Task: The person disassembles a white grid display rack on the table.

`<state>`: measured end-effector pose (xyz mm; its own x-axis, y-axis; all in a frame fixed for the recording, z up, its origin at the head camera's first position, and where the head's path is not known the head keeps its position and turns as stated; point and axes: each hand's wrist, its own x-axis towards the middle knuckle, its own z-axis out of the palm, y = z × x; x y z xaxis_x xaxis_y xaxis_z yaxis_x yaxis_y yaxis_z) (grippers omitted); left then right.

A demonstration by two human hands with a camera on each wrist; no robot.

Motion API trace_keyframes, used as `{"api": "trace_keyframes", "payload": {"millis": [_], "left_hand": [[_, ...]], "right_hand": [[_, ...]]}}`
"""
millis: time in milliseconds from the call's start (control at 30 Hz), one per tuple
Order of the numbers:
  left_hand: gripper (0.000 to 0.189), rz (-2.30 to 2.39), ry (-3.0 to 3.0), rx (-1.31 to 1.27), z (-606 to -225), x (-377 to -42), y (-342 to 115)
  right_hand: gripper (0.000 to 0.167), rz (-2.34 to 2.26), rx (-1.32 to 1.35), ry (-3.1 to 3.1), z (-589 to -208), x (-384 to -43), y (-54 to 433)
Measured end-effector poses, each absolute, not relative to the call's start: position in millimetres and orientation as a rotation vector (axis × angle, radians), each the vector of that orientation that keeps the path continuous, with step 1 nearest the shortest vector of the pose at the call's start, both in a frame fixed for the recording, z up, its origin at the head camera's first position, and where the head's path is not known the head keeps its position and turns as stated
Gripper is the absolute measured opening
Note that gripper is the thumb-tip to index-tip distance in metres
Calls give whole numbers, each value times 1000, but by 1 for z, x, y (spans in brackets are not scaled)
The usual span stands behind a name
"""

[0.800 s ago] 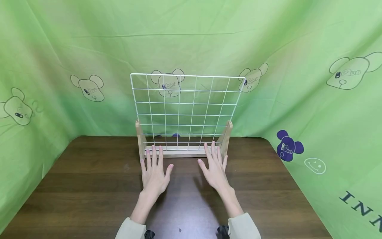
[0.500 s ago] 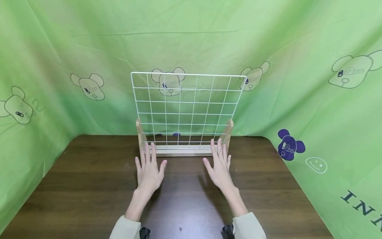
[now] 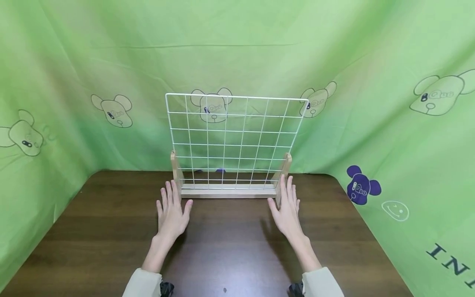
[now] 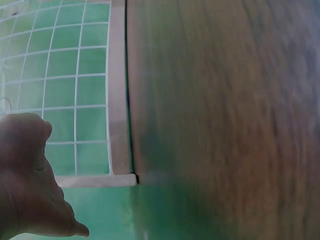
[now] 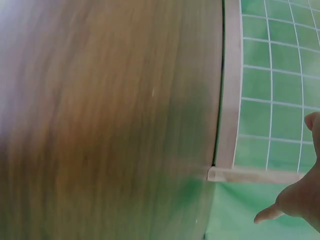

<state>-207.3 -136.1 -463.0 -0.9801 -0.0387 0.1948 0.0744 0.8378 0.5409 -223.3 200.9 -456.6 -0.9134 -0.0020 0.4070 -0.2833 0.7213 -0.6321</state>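
Observation:
A white wire grid panel (image 3: 233, 131) stands upright in a pale wooden stand (image 3: 228, 192) at the back of the table. My left hand (image 3: 171, 218) is just left of the stand's left end, fingers straight and thumb spread toward the middle. On the other side, my right hand (image 3: 288, 216) has its fingers straight too, and its fingertips overlap the stand's right upright (image 3: 285, 167) in the head view. Neither hand holds anything. In the left wrist view the wooden base bar (image 4: 118, 90) shows past the hand; the right wrist view shows the opposite end (image 5: 231, 90).
The dark brown wooden table (image 3: 230, 247) spreads in front of the stand. A green curtain (image 3: 130, 62) printed with cartoon bear heads hangs behind and at both sides. A small dark speck (image 3: 224, 290) lies near the table's front.
Both hands have moved apart, the left one leftward and the right one rightward, from in front of the stand to its two ends. The grid panel and stand have stayed in place.

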Motion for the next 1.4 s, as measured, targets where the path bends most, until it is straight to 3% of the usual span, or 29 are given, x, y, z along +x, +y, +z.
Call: {"api": "trace_keyframes", "payload": {"millis": [667, 1067, 1400], "left_hand": [[75, -1317, -2488, -48, -467, -230, -137], [65, -1523, -2272, -95, -463, -253, -145], [54, -1703, -2171, -203, -468, -264, -164]], "right_hand": [[73, 1384, 332, -2379, -461, -241, 233], [72, 1417, 149, -2470, -454, -254, 236], [62, 1470, 319, -2312, -463, -259, 240]]}}
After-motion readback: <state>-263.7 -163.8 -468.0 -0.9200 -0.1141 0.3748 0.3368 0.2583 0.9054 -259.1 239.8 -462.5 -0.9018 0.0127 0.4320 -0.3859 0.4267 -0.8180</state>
